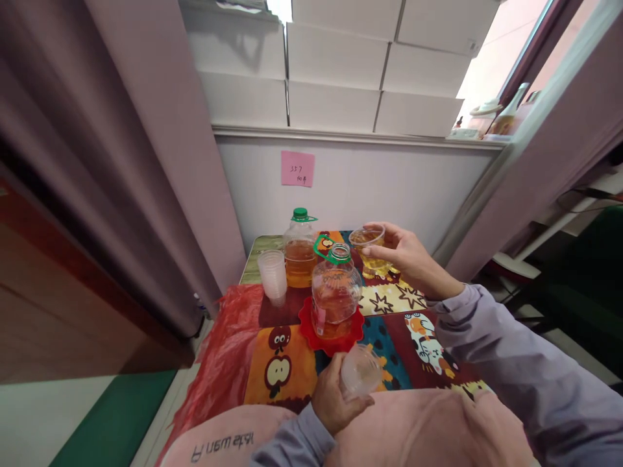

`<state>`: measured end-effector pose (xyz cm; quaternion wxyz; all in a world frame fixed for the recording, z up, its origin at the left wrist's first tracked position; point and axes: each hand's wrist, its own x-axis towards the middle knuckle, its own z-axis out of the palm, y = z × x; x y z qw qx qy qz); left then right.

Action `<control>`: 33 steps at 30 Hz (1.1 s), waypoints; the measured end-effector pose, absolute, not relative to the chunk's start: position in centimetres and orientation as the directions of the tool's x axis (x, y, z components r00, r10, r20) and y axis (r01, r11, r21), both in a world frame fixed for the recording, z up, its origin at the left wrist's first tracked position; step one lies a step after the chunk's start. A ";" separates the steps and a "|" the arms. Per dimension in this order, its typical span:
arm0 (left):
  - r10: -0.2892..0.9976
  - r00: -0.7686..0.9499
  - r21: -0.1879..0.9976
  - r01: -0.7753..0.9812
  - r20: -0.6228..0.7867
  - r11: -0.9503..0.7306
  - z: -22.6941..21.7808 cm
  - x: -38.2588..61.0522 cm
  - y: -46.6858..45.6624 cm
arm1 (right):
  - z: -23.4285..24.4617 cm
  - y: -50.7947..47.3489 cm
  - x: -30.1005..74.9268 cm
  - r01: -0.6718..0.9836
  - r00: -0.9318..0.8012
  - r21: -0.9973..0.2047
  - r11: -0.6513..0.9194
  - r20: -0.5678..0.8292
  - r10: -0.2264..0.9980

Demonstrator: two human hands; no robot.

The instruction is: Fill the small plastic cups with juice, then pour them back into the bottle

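Note:
My right hand is wrapped around a clear plastic cup of yellowish liquid, at the table's back right. In my left hand, low near the front edge, is a translucent plastic cup, tilted; I cannot tell whether several are nested. Between the hands stands an uncapped plastic jug with a green handle, partly filled with amber liquid. Under it lies a red scalloped tray. A second jug, green-capped, stands behind. To its left is a stack of plastic cups.
A patterned cloth covers the table, with red plastic film at its left edge. The wall behind carries a pink note. Several bottles and containers sit on the windowsill. Curtains hang on both sides.

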<state>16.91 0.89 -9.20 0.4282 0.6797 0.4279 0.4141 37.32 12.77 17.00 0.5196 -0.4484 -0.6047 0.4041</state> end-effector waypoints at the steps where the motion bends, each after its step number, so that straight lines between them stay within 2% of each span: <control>1: 0.936 0.289 0.935 0.230 0.200 -0.271 -9.2 16.9 0.9 | 17.1 12.9 37.3 0.136 -0.063 -0.952 0.273 0.266 0.962; 7: 0.929 0.286 0.934 0.196 0.237 -0.299 -9.4 16.8 1.0 | 17.2 13.6 37.4 0.242 -0.124 -0.926 0.291 0.268 0.955; 17: 0.936 0.308 0.944 0.222 0.171 -0.245 -9.1 17.0 1.0 | 17.6 14.2 38.1 0.335 -0.125 -0.880 0.337 0.314 0.941; 23: 0.941 0.307 0.951 0.222 0.141 -0.215 -8.6 16.9 0.9 | 18.3 14.1 38.3 0.373 -0.144 -0.871 0.321 0.287 0.947; 33: 0.933 0.311 0.951 0.189 0.179 -0.245 -9.0 16.9 1.0 | 19.9 13.9 38.4 0.438 -0.186 -0.816 0.378 0.329 0.926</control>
